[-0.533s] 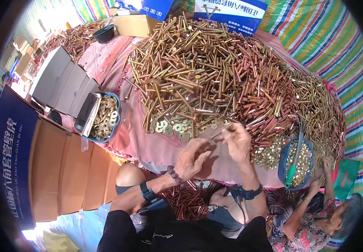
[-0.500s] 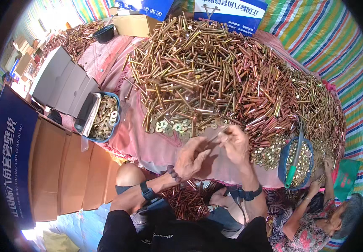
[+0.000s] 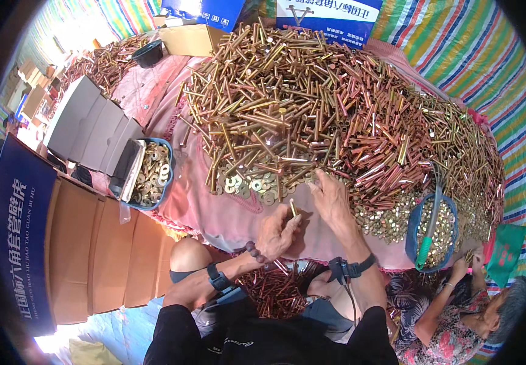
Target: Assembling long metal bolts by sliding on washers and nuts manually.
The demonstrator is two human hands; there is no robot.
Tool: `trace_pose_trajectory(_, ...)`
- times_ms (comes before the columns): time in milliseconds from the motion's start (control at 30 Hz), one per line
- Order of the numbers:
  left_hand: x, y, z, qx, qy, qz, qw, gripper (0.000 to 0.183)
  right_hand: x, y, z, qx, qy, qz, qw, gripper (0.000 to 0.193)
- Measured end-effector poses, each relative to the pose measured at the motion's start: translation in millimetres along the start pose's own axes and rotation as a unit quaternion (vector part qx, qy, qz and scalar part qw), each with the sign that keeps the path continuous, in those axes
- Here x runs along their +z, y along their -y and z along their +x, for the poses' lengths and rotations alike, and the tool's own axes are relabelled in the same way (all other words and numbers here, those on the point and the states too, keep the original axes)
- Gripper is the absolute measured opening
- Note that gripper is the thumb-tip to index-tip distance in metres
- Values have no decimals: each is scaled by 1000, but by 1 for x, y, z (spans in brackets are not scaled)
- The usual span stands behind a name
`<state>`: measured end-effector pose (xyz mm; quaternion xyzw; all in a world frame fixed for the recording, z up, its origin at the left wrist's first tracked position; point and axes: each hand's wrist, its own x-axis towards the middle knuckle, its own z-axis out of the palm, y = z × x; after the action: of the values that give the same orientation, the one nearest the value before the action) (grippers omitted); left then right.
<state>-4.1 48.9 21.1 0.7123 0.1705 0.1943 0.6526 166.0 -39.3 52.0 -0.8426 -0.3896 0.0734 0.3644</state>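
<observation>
My left hand [image 3: 278, 233] is closed around a short brass-coloured bolt [image 3: 293, 207], whose end sticks up between thumb and fingers. My right hand [image 3: 331, 198] is stretched forward to the near edge of the heap, thumb and forefinger apart beside the flat round washers [image 3: 268, 193]. No held thing shows in it, though its fingertips are partly lost against the metal pieces. Beyond both hands rises a large pile of long golden and reddish bolts and sleeves [image 3: 281, 109], with the washers scattered along its front.
A blue basket of washers [image 3: 167, 188] stands at left, beside grey and brown cartons [image 3: 93, 243]. At right, a blue basket [image 3: 410, 243] holds small nuts and a green-handled tool [image 3: 423, 252]. Another person's hands [image 3: 467, 264] work there. Pink cloth [image 3: 238, 228] covers the table.
My right hand has moved away from my left, forward to the washers by the pile. My left hand keeps the bolt, which now points more upright.
</observation>
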Motion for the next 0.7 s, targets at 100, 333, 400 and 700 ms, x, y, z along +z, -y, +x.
trace_pose_trajectory(100, 0, 2, -1, 25, -11, -4, 1000, 19, -6, 4, 4, 3, 36, -99, 994, 33)
trace_pose_trajectory(333, -11, 0, -2, 22, -25, -4, 999, 18, 0, -5, -27, -93, 30, -137, 986, 24)
trace_pose_trajectory(400, -10, 4, -1, 17, -26, -6, 1000, 17, -3, -11, -26, -48, 48, -43, 997, 27)
trace_pose_trajectory(700, -7, 7, -1, 4, -22, 16, 1000, 17, 2, -11, -8, -43, 28, -37, 998, 37)
